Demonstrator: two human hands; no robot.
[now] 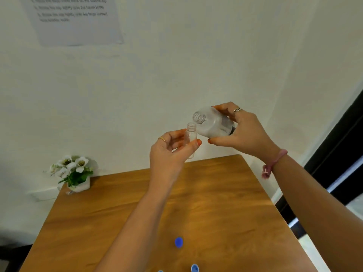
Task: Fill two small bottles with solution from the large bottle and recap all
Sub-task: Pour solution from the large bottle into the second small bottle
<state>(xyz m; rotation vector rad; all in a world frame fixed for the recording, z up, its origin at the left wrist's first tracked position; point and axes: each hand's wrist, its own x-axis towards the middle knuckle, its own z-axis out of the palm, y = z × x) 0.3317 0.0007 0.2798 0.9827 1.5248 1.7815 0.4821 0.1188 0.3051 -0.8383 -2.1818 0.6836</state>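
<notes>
My left hand (172, 148) holds a small clear bottle (191, 135) upright above the table, its neck open with no cap on it. My right hand (243, 132) grips the large translucent bottle (211, 122), tipped on its side with its open mouth facing left, just above and beside the small bottle's neck. Both are raised in front of the wall. On the wooden table (225, 193) lie a blue cap (178, 242) and another blue cap (194, 268) near the bottom edge. A third bit of blue (160, 270) is cut off by the frame.
A small pot of white flowers (73, 172) stands at the table's far left corner. A printed sheet (72, 18) hangs on the wall. A dark frame (337, 154) runs along the right side.
</notes>
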